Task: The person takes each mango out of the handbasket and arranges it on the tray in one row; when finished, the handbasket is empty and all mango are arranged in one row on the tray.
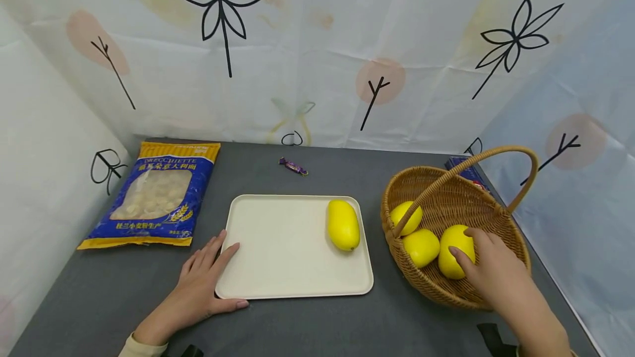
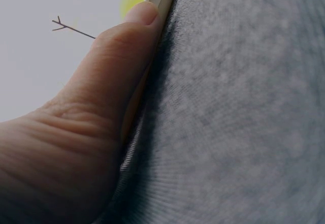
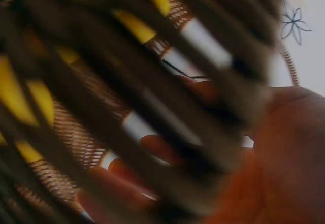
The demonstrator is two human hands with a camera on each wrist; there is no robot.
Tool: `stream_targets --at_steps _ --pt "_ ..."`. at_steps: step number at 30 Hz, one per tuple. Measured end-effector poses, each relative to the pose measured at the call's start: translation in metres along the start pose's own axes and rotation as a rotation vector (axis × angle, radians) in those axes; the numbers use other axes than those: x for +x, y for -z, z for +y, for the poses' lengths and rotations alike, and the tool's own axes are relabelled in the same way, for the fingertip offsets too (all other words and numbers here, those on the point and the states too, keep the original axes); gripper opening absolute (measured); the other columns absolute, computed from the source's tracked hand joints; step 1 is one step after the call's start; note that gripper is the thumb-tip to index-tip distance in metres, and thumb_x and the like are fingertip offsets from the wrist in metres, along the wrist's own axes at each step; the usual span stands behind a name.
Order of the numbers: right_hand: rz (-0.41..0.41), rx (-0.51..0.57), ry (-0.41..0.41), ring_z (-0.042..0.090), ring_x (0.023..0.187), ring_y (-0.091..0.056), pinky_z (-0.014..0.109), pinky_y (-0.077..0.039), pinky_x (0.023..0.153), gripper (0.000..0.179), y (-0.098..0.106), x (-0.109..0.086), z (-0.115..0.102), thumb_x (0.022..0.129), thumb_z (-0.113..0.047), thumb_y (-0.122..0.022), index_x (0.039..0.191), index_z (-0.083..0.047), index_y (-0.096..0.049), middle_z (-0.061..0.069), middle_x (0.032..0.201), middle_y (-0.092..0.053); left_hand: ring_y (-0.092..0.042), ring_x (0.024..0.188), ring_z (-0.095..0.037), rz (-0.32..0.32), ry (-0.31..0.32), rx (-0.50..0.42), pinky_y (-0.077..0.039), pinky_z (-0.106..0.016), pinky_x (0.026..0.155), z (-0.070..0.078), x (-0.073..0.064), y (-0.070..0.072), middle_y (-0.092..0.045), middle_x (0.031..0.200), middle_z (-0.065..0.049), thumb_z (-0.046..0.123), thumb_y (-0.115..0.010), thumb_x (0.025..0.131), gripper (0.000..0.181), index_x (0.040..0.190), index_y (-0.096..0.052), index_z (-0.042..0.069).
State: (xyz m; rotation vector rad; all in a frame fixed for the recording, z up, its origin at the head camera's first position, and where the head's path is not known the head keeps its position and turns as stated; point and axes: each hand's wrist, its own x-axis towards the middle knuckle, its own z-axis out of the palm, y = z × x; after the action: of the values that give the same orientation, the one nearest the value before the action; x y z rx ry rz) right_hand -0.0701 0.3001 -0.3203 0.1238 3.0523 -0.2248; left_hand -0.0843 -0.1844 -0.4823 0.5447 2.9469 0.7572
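Note:
My left hand (image 1: 200, 285) rests at the front left corner of a cream tray (image 1: 278, 247), fingers over its left edge. In the left wrist view the thumb (image 2: 117, 51) lies straight along the tray's rim. A long yellow fruit (image 1: 343, 225) sits at the tray's right end. My right hand (image 1: 501, 263) reaches into a wicker basket (image 1: 466, 191), its thumb and fingers spread at the edge of a yellow lemon (image 1: 453, 252). Two more lemons, one in front (image 1: 421, 248) and one behind (image 1: 407, 217), lie at the basket's left. Wicker strands partly hide the right fingers in the right wrist view.
A blue and yellow bag of pasta (image 1: 154, 197) lies left of the tray. Behind the tray is a small purple wrapped candy (image 1: 293, 166). A dark blue box (image 1: 458, 162) shows partly behind the basket, whose tall handle (image 1: 528, 164) arches above it. Patterned cloth walls enclose the grey table.

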Motion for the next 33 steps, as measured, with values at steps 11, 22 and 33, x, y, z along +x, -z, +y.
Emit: stream_targets --at_steps 11,22,33 --pt "-0.125 0.032 -0.072 0.053 0.101 -0.05 0.057 -0.047 0.072 0.071 -0.014 0.01 0.015 0.092 -0.039 -0.061 0.13 0.017 -0.039 0.044 0.118 -0.044 -0.015 0.142 -0.039 0.002 -0.001 -0.001 -0.014 -0.065 0.102 0.0 0.0 0.001 -0.008 0.16 -0.01 0.08 -0.063 0.065 0.107 0.149 -0.033 0.02" --pt "-0.196 0.068 -0.129 0.047 0.092 -0.052 0.047 -0.047 0.066 0.083 -0.027 0.019 0.021 0.091 -0.042 -0.061 0.133 0.022 -0.028 0.045 0.112 -0.045 -0.014 0.142 -0.039 -0.004 0.005 -0.002 -0.014 -0.065 0.102 0.0 0.0 0.001 -0.007 0.16 -0.01 0.081 -0.062 0.064 0.108 0.15 -0.032 0.021" --pt "-0.205 0.075 -0.124 0.052 0.095 -0.051 0.053 -0.047 0.072 0.089 -0.031 0.027 0.024 0.091 -0.038 -0.062 0.136 0.023 -0.016 0.049 0.116 -0.038 -0.014 0.142 -0.038 -0.002 -0.001 -0.003 -0.014 -0.064 0.102 0.002 0.0 0.002 -0.008 0.16 -0.01 0.079 -0.063 0.065 0.108 0.149 -0.032 0.02"
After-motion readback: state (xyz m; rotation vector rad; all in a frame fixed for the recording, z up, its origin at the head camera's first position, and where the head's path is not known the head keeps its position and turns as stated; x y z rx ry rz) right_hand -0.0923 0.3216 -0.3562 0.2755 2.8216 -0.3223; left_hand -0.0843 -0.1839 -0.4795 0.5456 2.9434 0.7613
